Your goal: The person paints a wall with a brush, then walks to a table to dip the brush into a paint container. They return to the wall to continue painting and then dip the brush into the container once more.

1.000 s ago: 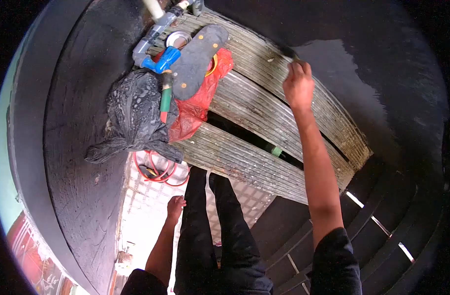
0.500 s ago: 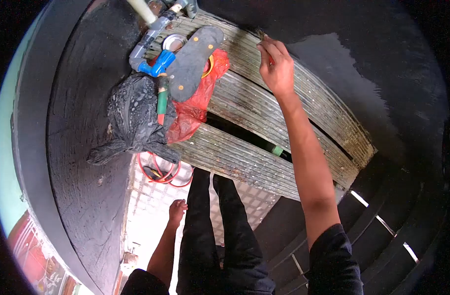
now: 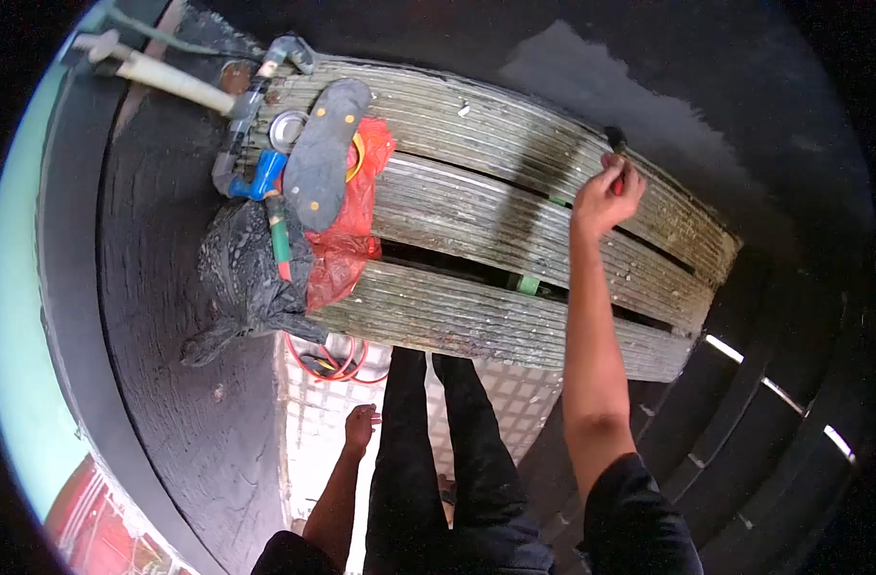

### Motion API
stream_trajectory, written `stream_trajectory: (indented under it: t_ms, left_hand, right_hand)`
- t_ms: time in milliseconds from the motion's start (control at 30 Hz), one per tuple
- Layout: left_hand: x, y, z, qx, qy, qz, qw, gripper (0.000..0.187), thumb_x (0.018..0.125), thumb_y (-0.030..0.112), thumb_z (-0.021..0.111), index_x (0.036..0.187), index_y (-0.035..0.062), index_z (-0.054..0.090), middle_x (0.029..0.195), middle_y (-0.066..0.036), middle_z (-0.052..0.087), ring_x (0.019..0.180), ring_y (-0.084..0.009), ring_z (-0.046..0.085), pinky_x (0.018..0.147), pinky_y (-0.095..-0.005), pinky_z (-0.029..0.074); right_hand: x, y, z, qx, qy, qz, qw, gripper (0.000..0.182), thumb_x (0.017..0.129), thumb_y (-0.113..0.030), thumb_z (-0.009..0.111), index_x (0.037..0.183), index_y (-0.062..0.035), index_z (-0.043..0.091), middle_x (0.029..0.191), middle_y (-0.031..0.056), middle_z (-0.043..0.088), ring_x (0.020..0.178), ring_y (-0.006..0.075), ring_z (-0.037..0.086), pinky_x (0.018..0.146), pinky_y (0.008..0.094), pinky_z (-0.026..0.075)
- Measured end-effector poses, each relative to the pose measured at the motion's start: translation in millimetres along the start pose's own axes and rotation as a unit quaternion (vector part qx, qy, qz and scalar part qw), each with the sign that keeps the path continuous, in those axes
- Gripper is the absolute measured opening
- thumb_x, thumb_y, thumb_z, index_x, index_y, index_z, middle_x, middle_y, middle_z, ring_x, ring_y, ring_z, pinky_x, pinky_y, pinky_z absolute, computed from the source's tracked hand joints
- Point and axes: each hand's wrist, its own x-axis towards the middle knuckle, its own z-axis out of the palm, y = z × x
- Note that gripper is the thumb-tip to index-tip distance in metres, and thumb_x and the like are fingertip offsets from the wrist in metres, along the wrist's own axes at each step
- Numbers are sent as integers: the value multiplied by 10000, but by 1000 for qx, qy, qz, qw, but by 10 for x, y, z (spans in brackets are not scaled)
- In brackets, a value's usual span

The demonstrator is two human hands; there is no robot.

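Right hand (image 3: 602,196), fingers pinched round a small brush (image 3: 615,146) (bristles away from the wrist), over corrugated sheets (image 3: 476,182).

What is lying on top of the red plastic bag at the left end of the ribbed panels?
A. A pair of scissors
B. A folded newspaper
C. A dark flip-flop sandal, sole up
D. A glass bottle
C: a dark sandal lies sole up across the red bag, next to the blue valve and the black bag.
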Motion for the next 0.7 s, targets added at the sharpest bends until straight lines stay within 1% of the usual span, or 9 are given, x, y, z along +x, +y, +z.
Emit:
stream_trajectory:
  t_ms: [67,133,200,233,400,500,600,633,700]
  left_hand:
    - [-58,114,-55,17,8,-13,1000,329,1001,333,553,1210,91,631,1034,-78,714,920,-210,703,766,-374,511]
    - [-78,162,-128,8,20,-20,1000,259,993,251,573,1168,78,654,984,-81,724,864,-185,700,713,-337,514]
    - [-52,166,-255,17,17,-21,1000,265,996,253,570,1178,77,647,986,-82,723,869,-184,700,715,-344,515]
    - [-72,206,-295,40,16,-13,999,270,1000,252,561,1187,76,642,990,-83,723,869,-185,700,716,-344,511]
    - [-103,353,-453,53,12,-29,998,271,995,279,580,1179,87,632,988,-70,717,868,-180,690,729,-342,497]
    - [-106,438,-501,64,5,-32,997,269,992,291,589,1169,93,632,982,-64,715,867,-175,687,725,-337,492]
    - [-74,525,-533,76,-5,-29,997,265,976,273,600,1173,99,637,987,-59,718,874,-175,693,731,-339,496]
    - [-68,541,-551,78,-10,-30,996,266,961,249,607,1180,102,640,993,-57,721,882,-178,699,741,-345,503]
    - [-25,576,-593,88,-16,-30,996,275,947,233,618,1189,106,643,1010,-62,723,894,-186,707,751,-349,510]
  right_hand:
    - [-149,-79,274,9,81,14,997,148,983,-31,563,957,66,672,917,124,618,783,231,633,743,360,520]
    - [-245,-426,565,154,81,168,970,207,989,-89,542,877,14,683,817,121,660,853,249,629,801,398,500]
    - [-402,-622,906,168,71,175,967,204,995,-83,544,851,31,633,833,116,662,764,220,644,753,364,518]
    - [-454,-816,1080,331,112,256,901,181,1016,-77,531,895,31,612,856,105,650,762,189,644,737,322,539]
    - [-579,-1157,1171,532,75,444,717,127,989,-12,528,924,57,613,909,142,678,774,252,719,761,306,600]
    - [-402,-890,903,513,100,504,687,87,936,71,524,917,107,600,930,191,659,823,329,725,836,353,654]
    - [-107,-457,532,491,173,471,712,123,923,89,471,973,152,565,1036,274,645,920,393,715,871,369,655]
    - [-13,-301,429,485,192,447,726,115,919,35,501,893,102,591,924,211,673,861,354,729,842,355,652]
    - [181,-118,206,467,257,406,743,107,922,54,514,902,133,582,955,225,660,875,357,717,860,355,656]
